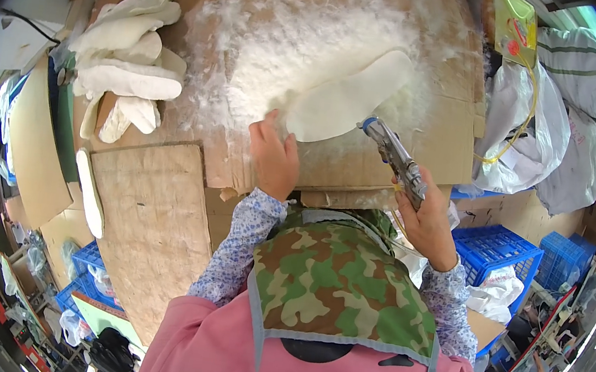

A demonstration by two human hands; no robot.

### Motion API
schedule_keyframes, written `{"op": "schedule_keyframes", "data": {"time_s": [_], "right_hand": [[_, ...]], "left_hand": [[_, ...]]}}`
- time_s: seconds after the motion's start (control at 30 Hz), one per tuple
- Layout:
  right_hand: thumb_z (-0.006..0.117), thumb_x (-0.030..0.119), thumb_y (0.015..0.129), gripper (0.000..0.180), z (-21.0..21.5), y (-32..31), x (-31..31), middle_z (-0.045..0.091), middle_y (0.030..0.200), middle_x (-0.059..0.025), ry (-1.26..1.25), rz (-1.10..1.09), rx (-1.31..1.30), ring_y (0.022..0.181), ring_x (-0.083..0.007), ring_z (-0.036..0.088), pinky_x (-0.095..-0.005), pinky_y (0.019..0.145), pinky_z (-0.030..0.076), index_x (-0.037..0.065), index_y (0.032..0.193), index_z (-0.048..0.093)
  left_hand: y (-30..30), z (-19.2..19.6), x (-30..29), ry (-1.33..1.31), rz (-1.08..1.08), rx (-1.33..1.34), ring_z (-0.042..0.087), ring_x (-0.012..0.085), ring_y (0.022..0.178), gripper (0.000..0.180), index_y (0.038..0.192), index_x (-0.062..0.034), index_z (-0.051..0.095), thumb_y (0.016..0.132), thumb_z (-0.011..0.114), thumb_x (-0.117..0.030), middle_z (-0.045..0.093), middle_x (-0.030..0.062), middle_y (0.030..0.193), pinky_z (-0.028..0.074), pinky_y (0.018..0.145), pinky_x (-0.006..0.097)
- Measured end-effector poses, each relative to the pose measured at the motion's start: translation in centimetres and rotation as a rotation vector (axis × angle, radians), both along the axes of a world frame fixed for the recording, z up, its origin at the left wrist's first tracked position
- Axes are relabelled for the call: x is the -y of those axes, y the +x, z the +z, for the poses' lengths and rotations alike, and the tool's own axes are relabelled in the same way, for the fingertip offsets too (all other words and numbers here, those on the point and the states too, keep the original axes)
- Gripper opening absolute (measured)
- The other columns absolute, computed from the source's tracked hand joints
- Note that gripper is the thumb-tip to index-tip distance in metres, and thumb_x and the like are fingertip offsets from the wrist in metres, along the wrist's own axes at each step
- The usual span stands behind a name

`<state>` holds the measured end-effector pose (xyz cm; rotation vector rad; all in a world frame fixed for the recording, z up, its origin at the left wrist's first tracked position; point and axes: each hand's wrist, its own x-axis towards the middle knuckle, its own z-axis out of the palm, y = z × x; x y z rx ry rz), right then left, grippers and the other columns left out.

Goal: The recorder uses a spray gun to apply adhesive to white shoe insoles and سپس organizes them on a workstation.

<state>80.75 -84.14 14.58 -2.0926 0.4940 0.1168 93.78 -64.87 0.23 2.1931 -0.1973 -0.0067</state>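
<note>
On the cardboard-covered table lies a cream shoe insole (351, 99), slanting from lower left to upper right over a patch of white fluffy residue (277, 59). My left hand (273, 159) is at the insole's lower left end, fingers apart and holding nothing; whether a fingertip touches the edge is unclear. My right hand (425, 221) is wrapped round a metal spray gun (396, 157) with a blue-ringed tip. That tip points at the insole's near edge, close above it. A yellow hose (529, 115) hangs at the table's right side.
Several insoles are piled (131, 51) at the table's left. Another insole (90, 192) stands by a brown board (153, 197) at the near left. White plastic bags (527, 130) hang at the right, above blue crates (496, 253). A yellow box (515, 26) sits at the far right.
</note>
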Motion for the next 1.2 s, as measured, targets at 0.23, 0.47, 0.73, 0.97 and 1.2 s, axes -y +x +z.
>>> {"op": "schedule_keyframes", "data": {"time_s": [0.23, 0.47, 0.73, 0.97, 1.2], "right_hand": [[0.053, -0.002, 0.080, 0.036, 0.3, 0.0, 1.0, 0.058, 0.093, -0.0153, -0.018, -0.022, 0.001, 0.084, -0.0328, 0.056, -0.0351, 0.075, 0.044, 0.001, 0.115, 0.046], [0.053, -0.002, 0.080, 0.035, 0.1, 0.0, 2.7, 0.059, 0.092, -0.0145, -0.046, -0.088, 0.013, 0.081, -0.0311, 0.058, -0.0343, 0.073, 0.044, 0.001, 0.115, 0.046], [0.053, -0.003, 0.081, 0.034, -1.3, 0.2, 5.3, 0.061, 0.094, -0.0133, -0.107, -0.152, 0.183, 0.082, -0.0266, 0.059, -0.0310, 0.073, 0.045, 0.001, 0.114, 0.047], [0.053, -0.002, 0.081, 0.032, -1.6, 0.4, 6.8, 0.061, 0.094, -0.0130, -0.106, -0.165, 0.207, 0.081, -0.0254, 0.059, -0.0309, 0.073, 0.045, 0.001, 0.113, 0.048], [0.054, 0.000, 0.082, 0.029, -1.1, 0.6, 7.5, 0.062, 0.092, -0.0129, -0.145, -0.205, 0.206, 0.079, -0.0239, 0.058, -0.0315, 0.071, 0.044, 0.000, 0.110, 0.050]], "left_hand": [[-1.1, 1.6, 6.6, 0.286, -0.545, 0.294, 0.046, 0.0243, 0.084, 0.053, 0.126, -0.0029, 0.049, 0.074, 0.053, -0.007, 0.048, 0.0078, 0.089, 0.033, 0.074, 0.037], [-0.8, 1.4, 9.6, 0.414, -0.590, 0.244, 0.048, 0.0240, 0.086, 0.056, 0.128, -0.0023, 0.047, 0.073, 0.052, -0.008, 0.052, 0.0084, 0.092, 0.033, 0.074, 0.037], [-0.8, 0.6, 10.3, 0.424, -0.565, 0.319, 0.050, 0.0246, 0.079, 0.054, 0.128, -0.0056, 0.047, 0.074, 0.050, -0.008, 0.053, 0.0088, 0.088, 0.033, 0.069, 0.039], [-0.7, 0.7, 10.5, 0.442, -0.577, 0.318, 0.050, 0.0245, 0.078, 0.053, 0.127, -0.0056, 0.048, 0.074, 0.049, -0.007, 0.052, 0.0085, 0.085, 0.033, 0.069, 0.038], [-0.7, 0.9, 10.4, 0.453, -0.583, 0.311, 0.050, 0.0247, 0.078, 0.052, 0.127, -0.0054, 0.049, 0.074, 0.050, -0.007, 0.052, 0.0089, 0.086, 0.033, 0.069, 0.039]]}}
